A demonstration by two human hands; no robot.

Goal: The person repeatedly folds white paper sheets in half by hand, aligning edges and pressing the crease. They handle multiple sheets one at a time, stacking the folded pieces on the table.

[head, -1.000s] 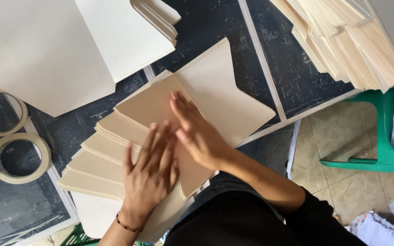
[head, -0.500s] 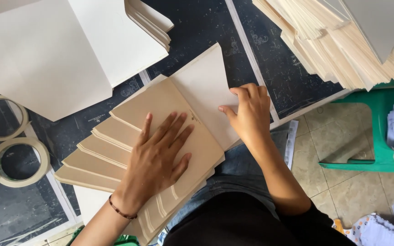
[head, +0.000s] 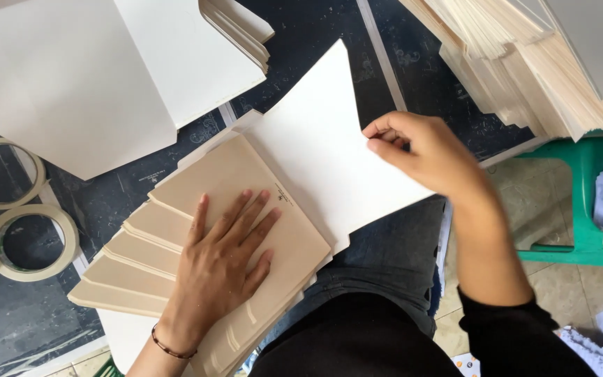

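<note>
My left hand (head: pixel 225 255) lies flat, fingers spread, on a fanned stack of tan folded cards (head: pixel 134 258) at the table's near edge. My right hand (head: pixel 420 153) pinches the right edge of a pale flap (head: pixel 315 153) that sticks out from under the top tan card and lifts it, so the flap curves upward. A thin bracelet circles my left wrist. My lap in dark trousers is just below the stack.
A pile of large white folded sheets (head: pixel 99 77) lies at the back left. A tall heap of cream sheets (head: pixel 546 63) sits at the back right. Two rolls of tape (head: pixel 29 241) rest at the left edge. A green plastic stool (head: pixel 594 209) stands on the floor at right.
My right hand moved off the stack to the right, took the flap's edge and raised it. My left hand spread flat on the top card.
</note>
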